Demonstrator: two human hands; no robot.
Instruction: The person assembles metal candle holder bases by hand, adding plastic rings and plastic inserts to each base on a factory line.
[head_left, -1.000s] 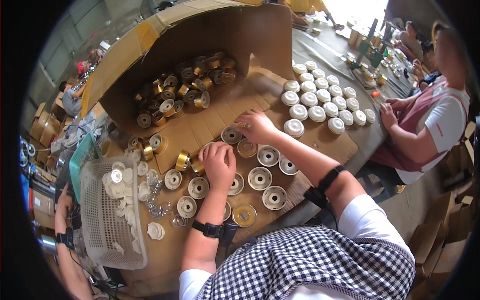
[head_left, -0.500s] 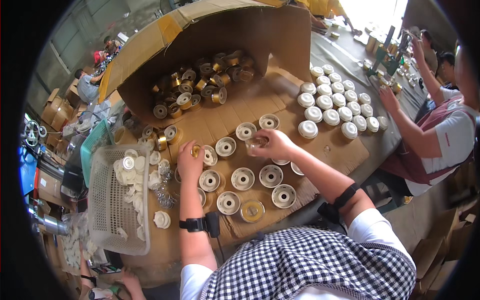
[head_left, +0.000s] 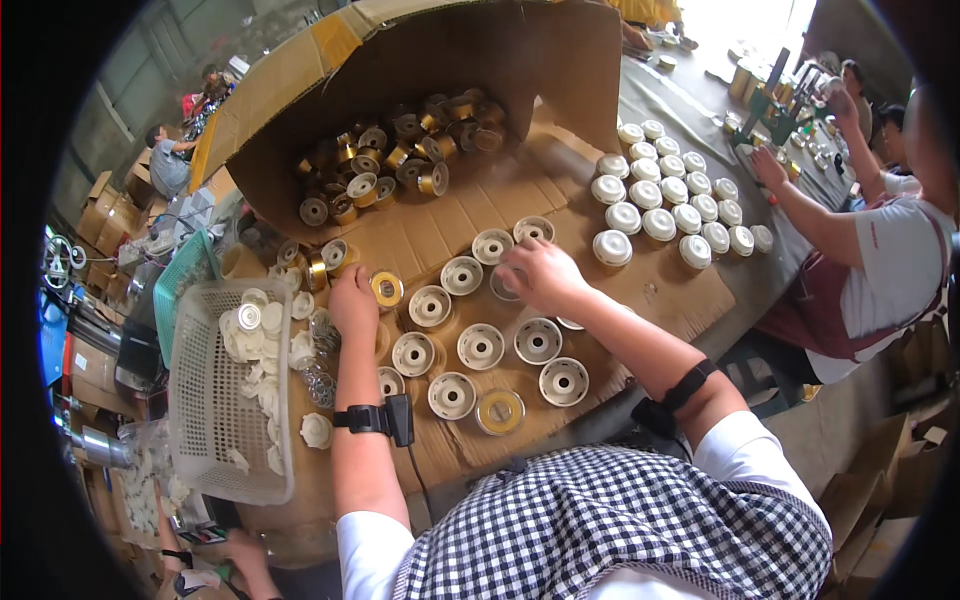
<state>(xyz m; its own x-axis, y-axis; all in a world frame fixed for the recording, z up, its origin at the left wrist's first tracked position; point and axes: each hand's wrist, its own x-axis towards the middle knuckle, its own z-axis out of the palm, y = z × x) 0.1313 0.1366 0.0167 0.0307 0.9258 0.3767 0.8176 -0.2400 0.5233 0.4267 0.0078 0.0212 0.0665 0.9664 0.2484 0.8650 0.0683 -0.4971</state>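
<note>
My left hand (head_left: pixel 354 304) is curled at the left rim of a spool with a gold-yellow face (head_left: pixel 387 289); the fingertips are partly hidden. My right hand (head_left: pixel 545 276) reaches down with bent fingers onto a white-faced spool (head_left: pixel 502 284), mostly covered by the hand. Around both hands, several similar spools with round centre holes (head_left: pixel 481 347) stand in rough rows on the cardboard (head_left: pixel 660 300). Another gold-faced spool (head_left: pixel 500 412) lies nearest to me in front of these rows.
Behind the rows, an open carton (head_left: pixel 570 70) holds a heap of gold spools (head_left: pixel 400 150). A white basket (head_left: pixel 215 400) with white plastic caps stands at left. White-capped pieces (head_left: pixel 659 223) fill the right side. A co-worker (head_left: pixel 880 240) sits beyond, near a green hand press (head_left: pixel 775 120).
My left hand has drawn slightly left, showing more of the gold-faced spool's face. My right hand has lowered over the spools. The co-worker's hand at right has moved toward the press.
</note>
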